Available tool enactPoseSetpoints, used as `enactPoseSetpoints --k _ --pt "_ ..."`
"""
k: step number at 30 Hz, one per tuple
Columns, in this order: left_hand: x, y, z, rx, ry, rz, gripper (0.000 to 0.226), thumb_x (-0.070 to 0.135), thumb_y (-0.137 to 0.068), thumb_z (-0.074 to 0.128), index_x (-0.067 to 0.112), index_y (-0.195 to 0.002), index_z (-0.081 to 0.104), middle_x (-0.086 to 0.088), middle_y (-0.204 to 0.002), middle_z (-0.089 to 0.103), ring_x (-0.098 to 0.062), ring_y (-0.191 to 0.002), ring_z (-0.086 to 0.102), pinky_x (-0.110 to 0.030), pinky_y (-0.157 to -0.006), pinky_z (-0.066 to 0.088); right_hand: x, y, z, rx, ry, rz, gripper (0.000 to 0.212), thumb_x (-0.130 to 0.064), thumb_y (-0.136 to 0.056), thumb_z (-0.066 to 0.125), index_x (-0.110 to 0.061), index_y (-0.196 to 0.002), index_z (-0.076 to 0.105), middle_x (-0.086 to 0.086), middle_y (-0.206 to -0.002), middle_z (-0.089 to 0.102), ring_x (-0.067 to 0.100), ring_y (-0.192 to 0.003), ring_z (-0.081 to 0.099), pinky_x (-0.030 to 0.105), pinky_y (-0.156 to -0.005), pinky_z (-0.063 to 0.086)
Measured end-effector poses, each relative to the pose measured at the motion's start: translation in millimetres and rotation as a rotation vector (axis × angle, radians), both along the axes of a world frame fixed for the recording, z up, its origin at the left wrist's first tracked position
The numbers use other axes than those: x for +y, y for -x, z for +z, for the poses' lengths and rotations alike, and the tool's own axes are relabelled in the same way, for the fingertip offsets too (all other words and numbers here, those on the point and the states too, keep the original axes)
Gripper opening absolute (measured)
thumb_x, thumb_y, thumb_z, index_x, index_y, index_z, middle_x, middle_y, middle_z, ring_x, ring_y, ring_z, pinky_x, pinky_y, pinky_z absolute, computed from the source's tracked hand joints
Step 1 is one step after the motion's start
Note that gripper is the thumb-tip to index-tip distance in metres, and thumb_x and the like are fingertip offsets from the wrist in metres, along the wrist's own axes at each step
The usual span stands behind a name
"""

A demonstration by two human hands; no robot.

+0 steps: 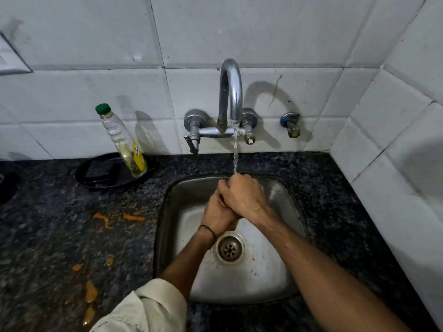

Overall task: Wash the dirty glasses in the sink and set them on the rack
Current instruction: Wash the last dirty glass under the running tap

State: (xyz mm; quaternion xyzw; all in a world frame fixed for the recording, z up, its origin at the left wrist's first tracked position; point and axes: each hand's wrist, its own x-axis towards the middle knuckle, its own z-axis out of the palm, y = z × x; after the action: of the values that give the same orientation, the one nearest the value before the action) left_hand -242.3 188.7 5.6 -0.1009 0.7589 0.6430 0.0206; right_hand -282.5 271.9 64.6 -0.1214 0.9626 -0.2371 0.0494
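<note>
No glass and no rack is in view. My two hands are pressed together over the steel sink, right under the stream of water running from the curved tap. My right hand lies on top, its fingers curled round my left hand. Most of the left hand's fingers are hidden beneath it. A thin dark band sits on the left wrist. The basin holds only the round drain and some brown specks.
A clear bottle with a green cap stands on a black tray at the back left. Orange spills dot the dark granite counter left of the sink. A small valve sticks out of the tiled wall; another tiled wall closes the right side.
</note>
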Motion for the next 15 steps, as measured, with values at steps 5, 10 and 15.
enactPoseSetpoints --k 5,10,15 --pt "-34 -1 5 -0.098 -0.367 -0.364 0.045 0.010 -0.072 0.076 0.016 -0.114 0.063 -0.010 -0.107 0.071 -0.027 -0.102 0.067 -0.038 -0.089 0.056 13 0 10 -0.256 0.159 0.314 0.041 -0.045 -0.098 0.054 -0.024 -0.064 0.062 -0.005 -0.061 0.060 0.007 -0.056 0.058 0.022 -0.059 0.042" --pt "4 1 7 0.087 0.373 0.159 0.023 0.023 -0.089 0.067 0.020 -0.109 0.056 0.010 -0.088 0.064 -0.009 -0.080 0.061 -0.026 -0.069 0.051 -13 -9 -7 -0.082 0.154 -0.121 0.047 -0.046 -0.103 0.045 -0.017 -0.070 0.062 -0.003 -0.063 0.055 0.018 -0.066 0.058 0.030 -0.064 0.043" --pt "-18 -1 3 -0.056 -0.163 -0.160 0.041 0.010 -0.082 0.075 0.022 -0.117 0.059 -0.003 -0.106 0.071 -0.017 -0.099 0.068 -0.027 -0.081 0.056 3 -3 1 -0.041 0.066 0.092 0.048 -0.044 -0.102 0.045 -0.013 -0.075 0.068 0.000 -0.066 0.060 0.017 -0.062 0.058 0.028 -0.063 0.043"
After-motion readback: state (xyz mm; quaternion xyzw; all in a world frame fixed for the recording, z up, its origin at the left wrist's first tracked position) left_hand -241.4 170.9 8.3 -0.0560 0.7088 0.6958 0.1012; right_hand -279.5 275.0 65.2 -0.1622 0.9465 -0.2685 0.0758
